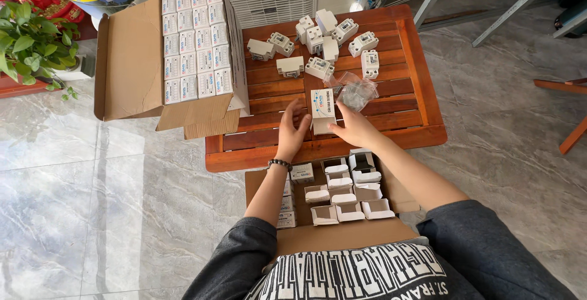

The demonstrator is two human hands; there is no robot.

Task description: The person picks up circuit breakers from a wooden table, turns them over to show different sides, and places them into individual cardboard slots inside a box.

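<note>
Down by the person's lap sits a low cardboard box on the floor, with about nine small open white boxes inside it, their flaps up, and a few shut ones along its left side. Just above it stands a red-brown slatted wooden table. Both hands meet at the table's front part. One small white carton with blue print stands between them. The left hand, with a dark bead bracelet on its wrist, has its fingers spread beside the carton's left edge. The right hand pinches the carton on its right side. Just past the carton lies one crinkly clear plastic bag. Farther back on the table lie about eleven little white plastic switch parts, all loose and close together. One big open cardboard box leans on the table's left corner, with five rows of shut white cartons packed tight. One green plant sits at the far left.
</note>
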